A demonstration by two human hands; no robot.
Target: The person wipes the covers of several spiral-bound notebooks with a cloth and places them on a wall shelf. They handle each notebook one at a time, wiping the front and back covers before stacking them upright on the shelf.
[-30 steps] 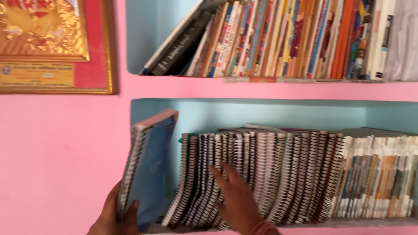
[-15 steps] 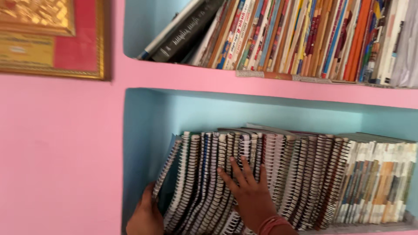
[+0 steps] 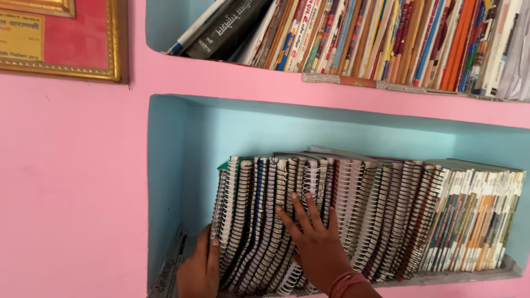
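Observation:
A row of spiral-bound notebooks [image 3: 353, 209] stands upright in the lower wall shelf [image 3: 182, 165]. My left hand [image 3: 200, 269] presses flat against the leftmost notebook [image 3: 222, 204], at the row's left end near the bottom. My right hand [image 3: 314, 243] lies open on the spiral spines in the middle of the row, fingers spread; a pink bangle shows at its wrist. Neither hand grips anything.
Thin bound booklets [image 3: 480, 221] fill the right of the lower shelf. The upper shelf holds leaning books [image 3: 353, 38], with a dark book [image 3: 226, 25] slanted at its left. A gold-framed picture [image 3: 61, 38] hangs on the pink wall at upper left.
The blue-covered spiral notebook my left hand held tilted out has been pushed in at the row's left end. My left hand now presses it flat. The view has shifted downward.

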